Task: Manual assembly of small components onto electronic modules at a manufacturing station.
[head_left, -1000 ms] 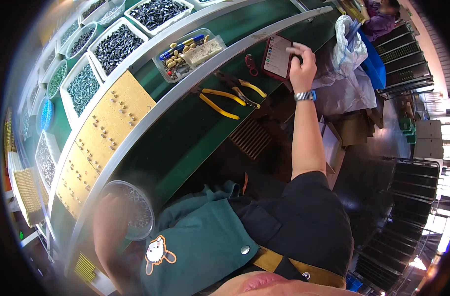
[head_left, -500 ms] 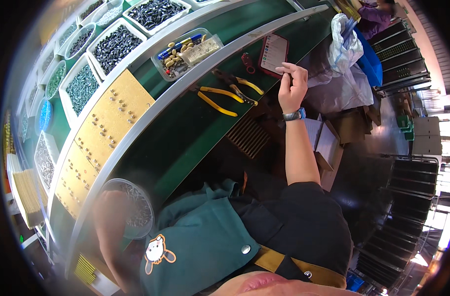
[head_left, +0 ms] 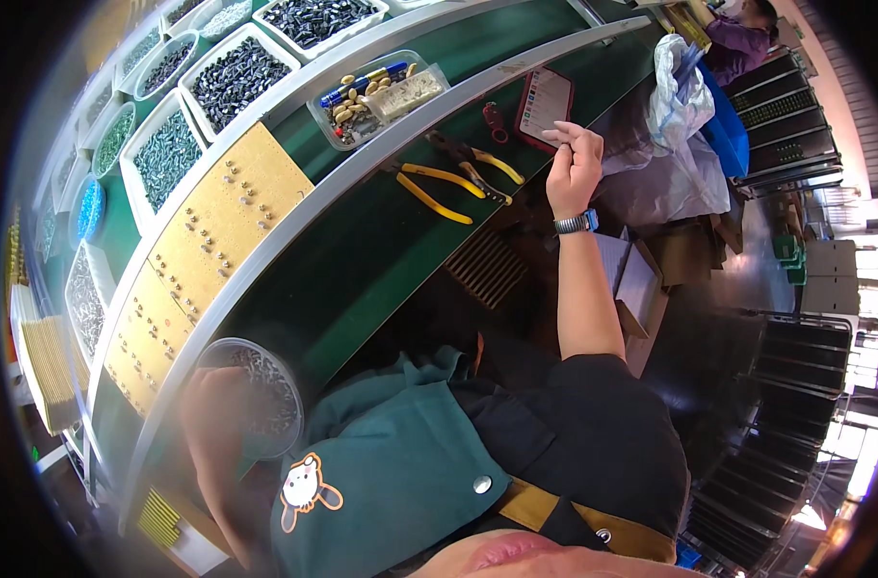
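My right hand (head_left: 575, 169), with a watch (head_left: 577, 223) on its wrist, reaches over a phone (head_left: 545, 106) with a red case and a lit screen. Its index finger points at the screen's lower edge; whether it touches cannot be told. The other fingers are loosely curled, and nothing shows in them. At the lower left, my left hand (head_left: 214, 397) is hazy beside a clear round tub (head_left: 273, 405) of small silvery pieces. It overlaps the tub's left side and its fingers are not distinct. Yellow-handled pliers (head_left: 439, 196) and yellow-handled cutters (head_left: 482, 169) lie near the phone.
Beyond a metal rail, trays of black parts (head_left: 238, 82) and green parts (head_left: 167, 159) stand on the green bench. A yellow board (head_left: 241, 183) carries several small metal pieces. A box with a blue pen (head_left: 366, 87) is near the rail. Plastic bags (head_left: 675, 173) and a blue bin (head_left: 723, 125) are at right.
The bench and its things have shifted slightly in the view. My right hand stays by the phone, and my left hand stays at the tub.
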A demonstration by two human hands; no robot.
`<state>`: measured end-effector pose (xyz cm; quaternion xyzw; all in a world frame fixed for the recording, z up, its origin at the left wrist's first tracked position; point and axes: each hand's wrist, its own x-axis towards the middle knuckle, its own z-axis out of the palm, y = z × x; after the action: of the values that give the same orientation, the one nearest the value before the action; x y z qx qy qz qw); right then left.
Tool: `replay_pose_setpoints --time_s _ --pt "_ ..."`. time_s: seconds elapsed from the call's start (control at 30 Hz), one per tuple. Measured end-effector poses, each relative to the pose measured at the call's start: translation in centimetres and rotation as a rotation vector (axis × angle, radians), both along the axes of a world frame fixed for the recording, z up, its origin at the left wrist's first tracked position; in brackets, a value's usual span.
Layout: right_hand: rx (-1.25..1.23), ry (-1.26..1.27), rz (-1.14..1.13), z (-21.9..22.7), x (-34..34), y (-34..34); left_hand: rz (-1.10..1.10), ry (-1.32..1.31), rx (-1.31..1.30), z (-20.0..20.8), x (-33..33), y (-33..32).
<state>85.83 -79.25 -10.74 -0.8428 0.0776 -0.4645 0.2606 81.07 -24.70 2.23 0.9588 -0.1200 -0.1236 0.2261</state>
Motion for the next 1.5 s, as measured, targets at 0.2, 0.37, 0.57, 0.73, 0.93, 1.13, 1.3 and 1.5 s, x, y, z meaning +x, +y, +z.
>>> replay_pose_setpoints --time_s 0.2,0.37,0.57,0.73,0.93,1.13,1.3,1.5 --pt "-0.017 0.036 0.007 -0.5 0.0 0.8 0.044 -0.056 -0.055 -1.0 -0.8 1.1" --pt "-0.063 0.038 -0.051 0.2 -1.2 0.3 0.021 -0.066 -0.108 -2.9 -0.4 1.2" --pt "0.012 -0.101 0.214 4.1 0.2 10.4 0.021 -0.138 -0.159 -2.0 -0.9 2.0" --pt "0.043 0.003 0.863 5.0 -0.9 22.2 0.045 -0.187 -0.222 -0.5 -0.4 0.9" --pt "0.341 0.670 1.159 5.1 -3.7 31.2 0.133 -0.107 -0.205 -0.4 -1.9 2.3" --pt "0.310 0.956 1.241 6.6 -4.0 35.4 0.126 -0.198 -0.343 0.2 -4.4 4.9" --pt "0.635 1.204 1.309 7.6 -4.1 36.9 0.306 -0.497 -0.430 -1.7 -7.1 10.3" --pt "0.996 1.400 1.253 14.5 -0.3 38.7 0.552 -0.713 -0.440 -6.1 -11.7 15.1"
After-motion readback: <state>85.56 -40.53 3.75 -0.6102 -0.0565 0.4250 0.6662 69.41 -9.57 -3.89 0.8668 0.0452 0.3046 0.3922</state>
